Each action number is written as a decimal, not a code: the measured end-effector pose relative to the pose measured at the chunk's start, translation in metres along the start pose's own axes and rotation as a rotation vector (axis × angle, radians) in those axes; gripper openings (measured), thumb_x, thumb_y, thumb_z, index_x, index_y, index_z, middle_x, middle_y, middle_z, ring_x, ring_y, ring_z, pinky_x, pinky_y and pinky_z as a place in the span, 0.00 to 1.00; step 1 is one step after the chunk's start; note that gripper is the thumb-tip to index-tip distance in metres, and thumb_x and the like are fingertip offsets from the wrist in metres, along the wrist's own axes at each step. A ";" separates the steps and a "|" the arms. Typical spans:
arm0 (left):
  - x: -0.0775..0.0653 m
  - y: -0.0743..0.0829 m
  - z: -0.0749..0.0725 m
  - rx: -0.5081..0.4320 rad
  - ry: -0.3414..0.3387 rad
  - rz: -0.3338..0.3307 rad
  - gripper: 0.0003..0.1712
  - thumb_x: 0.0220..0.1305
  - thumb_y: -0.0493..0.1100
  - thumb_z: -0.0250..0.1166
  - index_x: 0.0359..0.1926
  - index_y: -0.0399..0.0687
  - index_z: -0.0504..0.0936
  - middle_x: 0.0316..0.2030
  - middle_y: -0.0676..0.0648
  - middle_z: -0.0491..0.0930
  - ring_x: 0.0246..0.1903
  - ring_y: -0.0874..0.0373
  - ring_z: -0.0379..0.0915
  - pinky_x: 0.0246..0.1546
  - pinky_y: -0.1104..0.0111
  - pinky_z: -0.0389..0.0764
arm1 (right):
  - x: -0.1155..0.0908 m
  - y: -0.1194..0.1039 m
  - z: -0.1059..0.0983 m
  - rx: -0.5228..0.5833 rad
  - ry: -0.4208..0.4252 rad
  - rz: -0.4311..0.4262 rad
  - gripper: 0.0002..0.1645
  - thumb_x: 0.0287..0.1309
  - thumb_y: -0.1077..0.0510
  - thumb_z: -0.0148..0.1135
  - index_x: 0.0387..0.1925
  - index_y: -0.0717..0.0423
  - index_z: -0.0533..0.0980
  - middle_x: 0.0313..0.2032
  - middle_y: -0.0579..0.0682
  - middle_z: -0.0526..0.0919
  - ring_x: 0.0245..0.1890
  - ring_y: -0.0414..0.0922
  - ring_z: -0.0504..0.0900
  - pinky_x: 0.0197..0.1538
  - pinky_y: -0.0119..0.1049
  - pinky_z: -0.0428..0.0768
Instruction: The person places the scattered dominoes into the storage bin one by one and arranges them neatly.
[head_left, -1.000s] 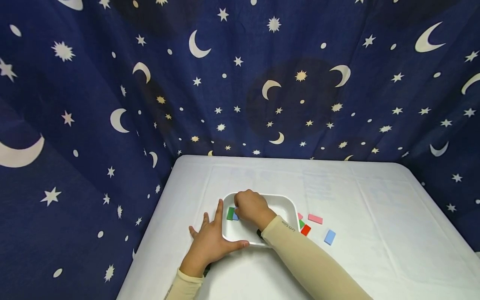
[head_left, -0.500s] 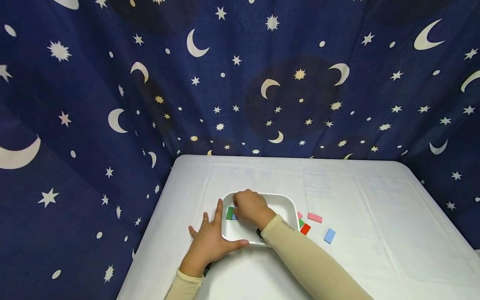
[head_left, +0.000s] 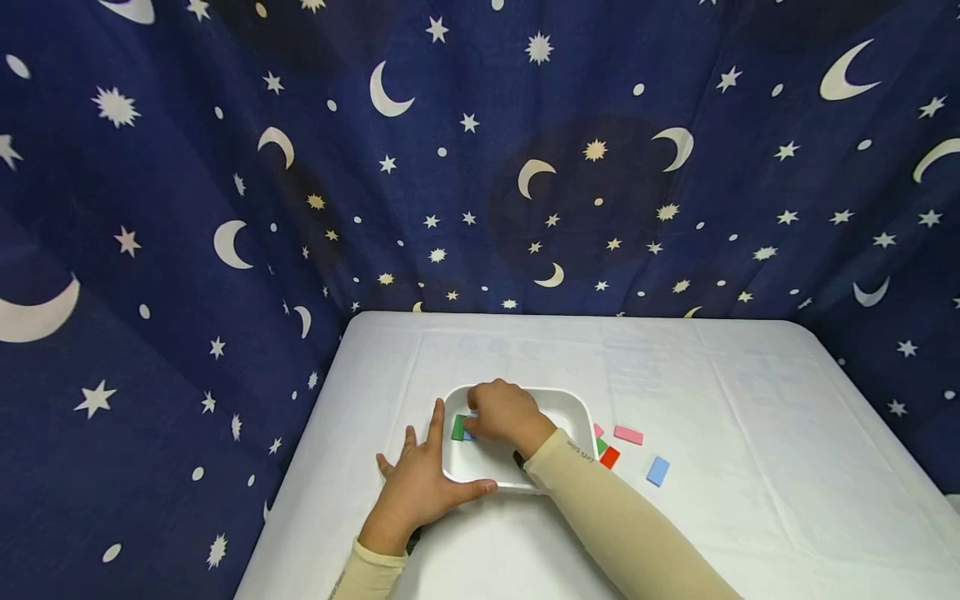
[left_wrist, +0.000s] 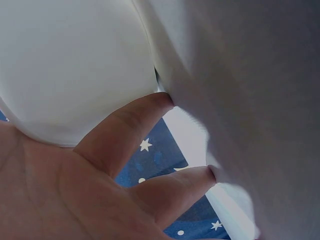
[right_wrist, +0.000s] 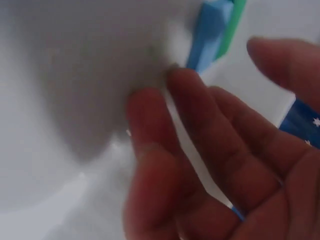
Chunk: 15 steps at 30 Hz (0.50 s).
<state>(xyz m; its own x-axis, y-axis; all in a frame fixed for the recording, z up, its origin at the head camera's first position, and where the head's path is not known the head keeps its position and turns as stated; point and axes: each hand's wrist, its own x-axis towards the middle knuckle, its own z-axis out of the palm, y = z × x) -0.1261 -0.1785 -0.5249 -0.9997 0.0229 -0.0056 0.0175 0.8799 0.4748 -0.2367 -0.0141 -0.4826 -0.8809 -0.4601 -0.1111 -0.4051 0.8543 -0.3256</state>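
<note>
A white tray (head_left: 566,402) sits on the table with a green block (head_left: 458,427) and a blue block (head_left: 470,433) side by side at its left end. My left hand (head_left: 422,486) spreads its straight fingers around the tray's near left corner, index finger along the left wall and thumb at the front rim. Inside the tray my right hand (head_left: 508,415) reaches down beside the blocks. A fingertip overlaps the blue block in the head view. From the right wrist, bent fingertips (right_wrist: 185,80) show right at the blue block's end, with the thumb (right_wrist: 280,60) apart from them.
Right of the tray lie two pink blocks, one farther out (head_left: 628,435) and one close to the wall (head_left: 598,431). A green block (head_left: 602,446), a red block (head_left: 610,457) and another blue block (head_left: 657,471) lie near them. A star-and-moon curtain (head_left: 480,158) hangs behind.
The right fingertips shift very slightly around the blue block inside the tray. My left hand and the tray keep their places; the head view drifts a little.
</note>
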 end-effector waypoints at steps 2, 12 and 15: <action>0.000 0.000 0.000 0.005 0.001 0.002 0.89 0.30 0.98 0.59 0.87 0.63 0.36 0.72 0.43 0.74 0.76 0.28 0.54 0.56 0.13 0.44 | -0.002 0.000 -0.002 0.000 -0.006 0.003 0.18 0.60 0.43 0.75 0.44 0.49 0.87 0.31 0.44 0.85 0.28 0.46 0.79 0.33 0.47 0.80; -0.002 0.000 0.000 0.006 0.002 0.007 0.88 0.31 0.97 0.59 0.86 0.66 0.33 0.71 0.44 0.74 0.76 0.28 0.54 0.56 0.13 0.44 | -0.009 0.004 -0.006 -0.006 -0.014 0.017 0.24 0.59 0.40 0.75 0.51 0.48 0.86 0.41 0.49 0.89 0.32 0.48 0.82 0.36 0.50 0.81; -0.002 0.000 0.000 0.005 0.004 0.009 0.88 0.30 0.97 0.59 0.86 0.65 0.33 0.71 0.44 0.74 0.76 0.28 0.54 0.56 0.13 0.44 | -0.013 0.006 -0.010 -0.003 -0.028 0.028 0.26 0.58 0.39 0.76 0.53 0.48 0.85 0.44 0.50 0.89 0.35 0.49 0.84 0.38 0.51 0.82</action>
<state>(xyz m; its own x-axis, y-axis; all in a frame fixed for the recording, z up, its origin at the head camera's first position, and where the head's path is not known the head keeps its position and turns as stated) -0.1242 -0.1790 -0.5251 -0.9996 0.0287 0.0026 0.0265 0.8822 0.4701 -0.2297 -0.0007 -0.4733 -0.8844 -0.4430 -0.1467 -0.3816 0.8675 -0.3190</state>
